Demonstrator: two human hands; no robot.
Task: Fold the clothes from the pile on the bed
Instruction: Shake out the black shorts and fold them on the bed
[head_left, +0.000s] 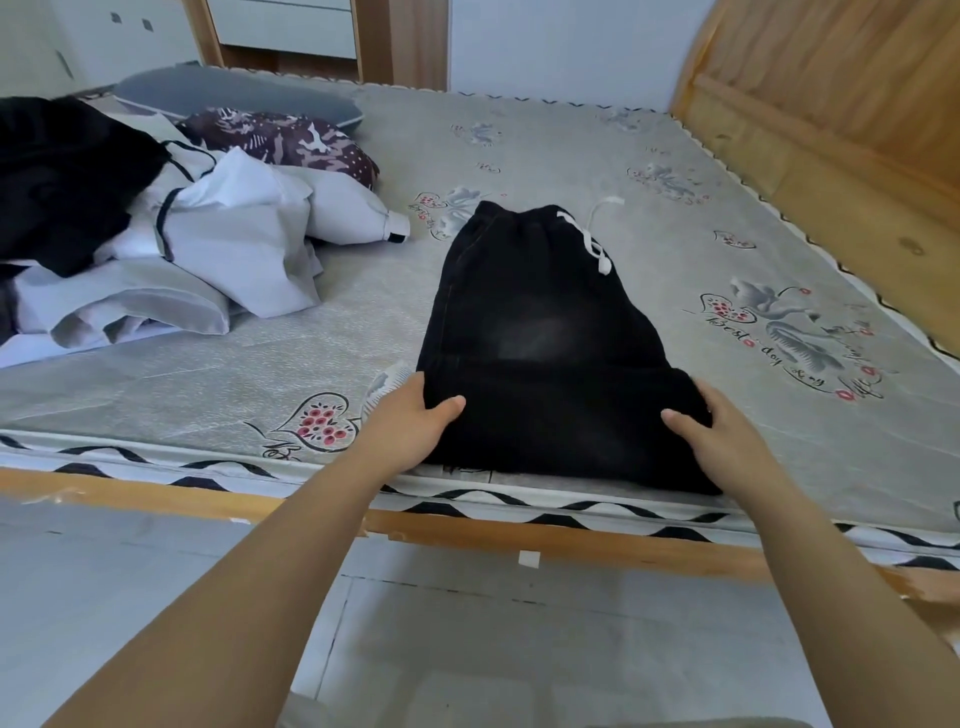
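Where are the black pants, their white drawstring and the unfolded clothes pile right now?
black pants (540, 332): head view, on the faded patch mid-fabric.
white drawstring (592, 247): head view, on the knotted part at the waistband.
clothes pile (223, 234): head view, on the white garment at the bed's left.

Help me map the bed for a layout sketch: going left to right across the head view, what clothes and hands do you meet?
Pile of unfolded clothes → left hand → black trousers → right hand.
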